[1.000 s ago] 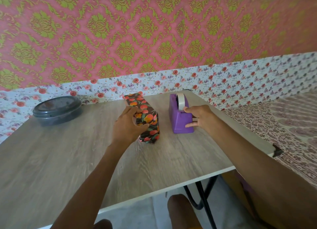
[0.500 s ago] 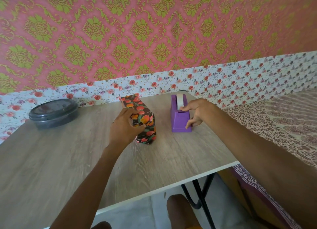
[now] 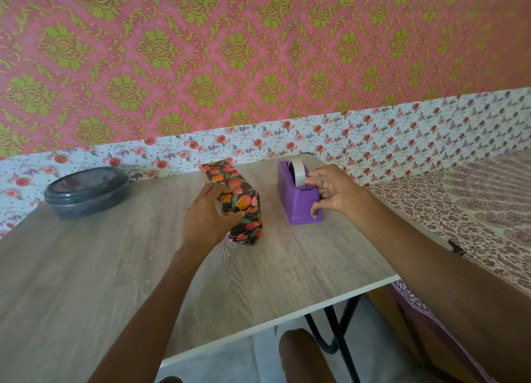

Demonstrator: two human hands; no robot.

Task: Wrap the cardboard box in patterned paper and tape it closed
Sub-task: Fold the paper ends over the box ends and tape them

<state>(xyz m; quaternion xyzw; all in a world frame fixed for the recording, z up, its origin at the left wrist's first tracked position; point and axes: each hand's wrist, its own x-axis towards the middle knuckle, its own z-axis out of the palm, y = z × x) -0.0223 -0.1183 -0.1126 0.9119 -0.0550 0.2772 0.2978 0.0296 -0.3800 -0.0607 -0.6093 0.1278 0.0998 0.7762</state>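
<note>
The box (image 3: pixel 248 210), wrapped in dark paper with orange and red flowers, lies on the wooden table (image 3: pixel 115 267) pointing away from me. My left hand (image 3: pixel 205 216) grips its near left side, with the thumb curled over the front end and the fingers over the top. To its right stands a purple tape dispenser (image 3: pixel 296 207) with a roll of tape (image 3: pixel 297 170). My right hand (image 3: pixel 333 190) hovers at the dispenser with fingers spread. Its index fingertip touches the tape at the roll, and its thumb rests on the front right corner.
A dark round lidded container (image 3: pixel 86 190) sits at the table's back left by the floral wall. A surface covered in patterned cloth (image 3: pixel 474 204) adjoins the table's right edge. Black table legs (image 3: pixel 344 325) and my knee show below the near edge.
My right hand has lifted from gripping the dispenser's front end and reached up to the roll, fingers now spread. My left hand keeps its hold on the box.
</note>
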